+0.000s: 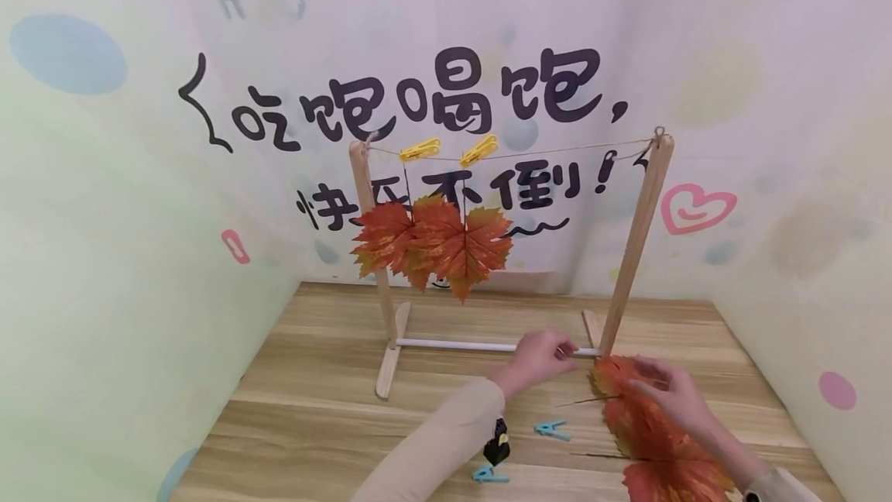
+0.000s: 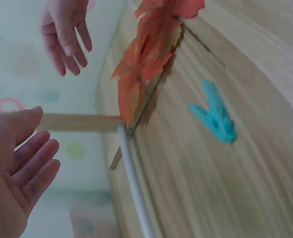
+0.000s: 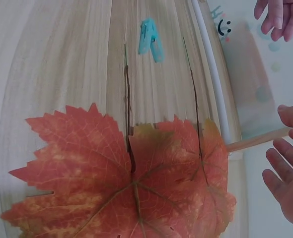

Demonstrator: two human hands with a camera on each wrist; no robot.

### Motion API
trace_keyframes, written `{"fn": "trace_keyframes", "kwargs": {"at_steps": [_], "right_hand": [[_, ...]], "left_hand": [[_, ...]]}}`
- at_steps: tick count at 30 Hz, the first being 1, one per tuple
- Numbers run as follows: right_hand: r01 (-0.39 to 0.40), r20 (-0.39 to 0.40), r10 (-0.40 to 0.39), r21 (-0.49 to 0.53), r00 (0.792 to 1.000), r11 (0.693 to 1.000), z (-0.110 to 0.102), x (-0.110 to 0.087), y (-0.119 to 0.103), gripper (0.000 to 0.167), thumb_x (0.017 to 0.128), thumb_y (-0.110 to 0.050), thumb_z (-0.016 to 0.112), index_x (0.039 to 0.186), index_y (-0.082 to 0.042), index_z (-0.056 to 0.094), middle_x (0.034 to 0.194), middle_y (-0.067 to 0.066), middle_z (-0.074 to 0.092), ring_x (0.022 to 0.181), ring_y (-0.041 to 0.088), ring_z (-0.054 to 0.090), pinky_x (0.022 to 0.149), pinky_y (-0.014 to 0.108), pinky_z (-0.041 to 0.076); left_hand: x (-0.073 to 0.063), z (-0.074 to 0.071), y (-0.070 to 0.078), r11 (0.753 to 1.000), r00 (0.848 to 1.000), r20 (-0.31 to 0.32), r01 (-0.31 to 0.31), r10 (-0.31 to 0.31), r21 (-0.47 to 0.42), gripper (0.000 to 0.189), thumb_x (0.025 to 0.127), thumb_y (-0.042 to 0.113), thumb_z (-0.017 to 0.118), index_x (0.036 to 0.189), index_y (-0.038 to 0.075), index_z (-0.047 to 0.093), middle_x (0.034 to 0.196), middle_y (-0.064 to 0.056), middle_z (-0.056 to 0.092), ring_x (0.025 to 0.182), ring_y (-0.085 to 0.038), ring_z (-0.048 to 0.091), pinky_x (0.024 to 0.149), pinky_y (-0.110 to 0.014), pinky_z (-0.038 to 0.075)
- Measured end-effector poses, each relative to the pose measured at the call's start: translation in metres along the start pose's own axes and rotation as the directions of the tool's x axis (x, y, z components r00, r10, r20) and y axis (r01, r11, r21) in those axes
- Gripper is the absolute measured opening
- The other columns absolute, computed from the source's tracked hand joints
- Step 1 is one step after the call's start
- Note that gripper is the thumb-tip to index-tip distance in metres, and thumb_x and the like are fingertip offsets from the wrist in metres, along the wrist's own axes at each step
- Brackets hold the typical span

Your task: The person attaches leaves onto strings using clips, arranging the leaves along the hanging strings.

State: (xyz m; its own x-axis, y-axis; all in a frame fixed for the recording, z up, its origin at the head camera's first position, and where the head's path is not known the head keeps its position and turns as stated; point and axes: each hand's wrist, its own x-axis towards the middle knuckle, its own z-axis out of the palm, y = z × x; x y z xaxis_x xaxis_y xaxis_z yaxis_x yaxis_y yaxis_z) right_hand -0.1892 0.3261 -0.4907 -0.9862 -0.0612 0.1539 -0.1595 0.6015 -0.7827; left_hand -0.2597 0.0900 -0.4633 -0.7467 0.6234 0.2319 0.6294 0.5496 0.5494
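My left hand (image 1: 538, 361) is held over the white crossbar (image 1: 460, 345) with fingers loosely bent and nothing in them. Over the artificial maple leaves (image 1: 658, 432) on the right of the table is my right hand (image 1: 672, 393), thumb and fingers apart. The right wrist view shows that hand (image 3: 289, 171) beside the leaves, holding nothing. Two orange-red leaves overlap there, their thin dark stems (image 3: 128, 99) pointing toward a light-blue clothespin (image 3: 150, 40). A second light-blue clothespin (image 1: 491, 475) lies closer to me.
A wooden frame has a left post (image 1: 372, 254) and a right post (image 1: 637, 246), joined by a string (image 1: 557, 149). Two yellow clothespins (image 1: 420, 149) hold leaves (image 1: 463, 242) hanging from it. Printed curtains (image 1: 432, 14) surround the wooden table (image 1: 293, 409).
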Motion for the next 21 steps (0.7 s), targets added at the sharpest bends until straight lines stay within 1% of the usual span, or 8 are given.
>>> {"fn": "trace_keyframes", "kwargs": {"at_steps": [2, 3, 5, 8, 11, 13, 15, 21], "right_hand": [[0.002, -0.010, -0.002, -0.007, 1.000, 1.000, -0.001, -0.001, 0.003, 0.043, 0.085, -0.013, 0.064, 0.119, 0.010, 0.051, 0.113, 0.027, 0.057, 0.096, 0.008, 0.058, 0.075, 0.022, 0.049], [0.006, -0.015, -0.006, -0.009, 1.000, 1.000, -0.001, -0.002, 0.005, 0.043, 0.085, -0.013, 0.064, 0.119, 0.009, 0.051, 0.112, 0.027, 0.057, 0.095, 0.006, 0.058, 0.074, 0.021, 0.048], [0.009, -0.017, -0.009, -0.011, 1.000, 1.000, -0.002, -0.003, 0.008, 0.043, 0.085, -0.013, 0.064, 0.119, 0.009, 0.052, 0.112, 0.026, 0.058, 0.095, 0.008, 0.059, 0.074, 0.019, 0.048], [-0.007, -0.020, 0.007, -0.022, 1.000, 1.000, -0.003, -0.005, 0.013, 0.042, 0.085, -0.013, 0.064, 0.119, 0.008, 0.052, 0.111, 0.026, 0.059, 0.096, 0.021, 0.060, 0.073, 0.020, 0.049], [-0.016, -0.013, 0.016, -0.035, 1.000, 0.999, -0.004, -0.007, 0.018, 0.041, 0.085, -0.012, 0.063, 0.119, 0.009, 0.052, 0.111, 0.026, 0.059, 0.097, 0.031, 0.059, 0.073, 0.026, 0.051], [-0.021, -0.012, 0.020, -0.034, 1.000, 0.999, -0.004, -0.008, 0.020, 0.041, 0.085, -0.012, 0.063, 0.118, 0.009, 0.052, 0.110, 0.026, 0.059, 0.097, 0.032, 0.058, 0.073, 0.028, 0.051], [-0.025, -0.009, 0.025, -0.029, 1.000, 0.999, -0.004, -0.010, 0.023, 0.040, 0.085, -0.011, 0.063, 0.118, 0.009, 0.052, 0.111, 0.026, 0.058, 0.097, 0.033, 0.059, 0.073, 0.027, 0.052], [-0.064, -0.002, 0.064, -0.002, 0.998, 0.998, -0.003, -0.017, 0.026, 0.041, 0.085, -0.008, 0.063, 0.119, 0.011, 0.051, 0.113, 0.029, 0.056, 0.094, 0.034, 0.061, 0.071, 0.031, 0.053]], "left_hand": [[0.002, 0.011, 0.004, 1.000, 1.000, 0.028, -0.014, 0.014, 0.018, 0.016, 0.081, 0.021, 0.068, 0.094, 0.013, 0.068, 0.084, 0.007, 0.067, 0.070, 0.007, 0.057, 0.064, -0.003, 0.039], [0.002, 0.016, 0.005, 0.999, 0.999, 0.038, -0.023, 0.022, 0.026, 0.016, 0.081, 0.022, 0.068, 0.094, 0.013, 0.068, 0.083, 0.008, 0.067, 0.070, 0.008, 0.056, 0.064, -0.003, 0.039], [0.003, 0.026, 0.009, 0.999, 0.998, 0.052, -0.033, 0.031, 0.035, 0.016, 0.081, 0.023, 0.068, 0.093, 0.013, 0.068, 0.081, 0.009, 0.067, 0.069, 0.008, 0.055, 0.063, -0.002, 0.038], [0.003, 0.040, 0.014, 0.997, 0.997, 0.069, -0.044, 0.040, 0.061, 0.016, 0.082, 0.027, 0.067, 0.093, 0.014, 0.068, 0.080, 0.012, 0.066, 0.069, 0.009, 0.054, 0.063, -0.002, 0.037], [0.001, 0.052, 0.019, 0.996, 0.996, 0.078, -0.044, 0.039, 0.074, 0.016, 0.083, 0.028, 0.066, 0.092, 0.016, 0.068, 0.079, 0.014, 0.065, 0.069, 0.010, 0.053, 0.062, -0.001, 0.036], [-0.002, 0.058, 0.022, 0.996, 0.995, 0.089, -0.045, 0.038, 0.072, 0.016, 0.083, 0.027, 0.066, 0.092, 0.015, 0.068, 0.079, 0.013, 0.065, 0.069, 0.009, 0.054, 0.062, -0.001, 0.036], [-0.005, 0.065, 0.023, 0.996, 0.994, 0.097, -0.048, 0.040, 0.079, 0.016, 0.083, 0.027, 0.066, 0.092, 0.014, 0.068, 0.079, 0.013, 0.066, 0.068, 0.010, 0.054, 0.061, -0.001, 0.035], [-0.017, 0.086, 0.023, 0.993, 0.992, 0.116, -0.064, 0.052, 0.102, 0.016, 0.081, 0.028, 0.068, 0.089, 0.015, 0.068, 0.079, 0.013, 0.067, 0.066, 0.011, 0.054, 0.060, -0.001, 0.034]]}}
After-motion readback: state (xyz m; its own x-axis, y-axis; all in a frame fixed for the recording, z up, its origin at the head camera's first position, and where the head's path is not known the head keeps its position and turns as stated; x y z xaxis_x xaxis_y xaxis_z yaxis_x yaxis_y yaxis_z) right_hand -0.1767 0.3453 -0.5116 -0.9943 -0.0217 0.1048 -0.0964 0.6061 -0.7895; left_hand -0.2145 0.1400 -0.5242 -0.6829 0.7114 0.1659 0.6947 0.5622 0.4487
